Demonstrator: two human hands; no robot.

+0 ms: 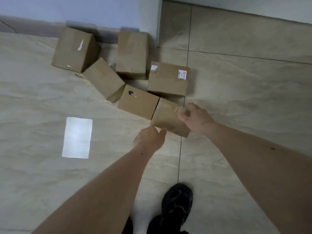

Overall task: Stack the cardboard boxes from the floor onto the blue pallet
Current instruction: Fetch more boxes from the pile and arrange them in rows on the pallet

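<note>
Six cardboard boxes lie in a loose cluster on the tiled floor (236, 98) near the wall (101, 10), and we reach both hands down to the nearest box (166, 118), which sits tilted at the front of the group. Our left hand (148, 138) touches its near lower corner, thumb and fingers (163, 130) parted around the edge. Our right hand (196, 118) is at the far right edge, its fingers curled over a lifted flap there, though blur keeps us from telling how firm the hold is. Just left of this one lies a box with a dark tear (137, 103), touching it; behind stands a labelled box (168, 80). A black shoe (177, 203) shows below our arms, and a bright reflection (77, 137) sits on the floor to the left.
</note>
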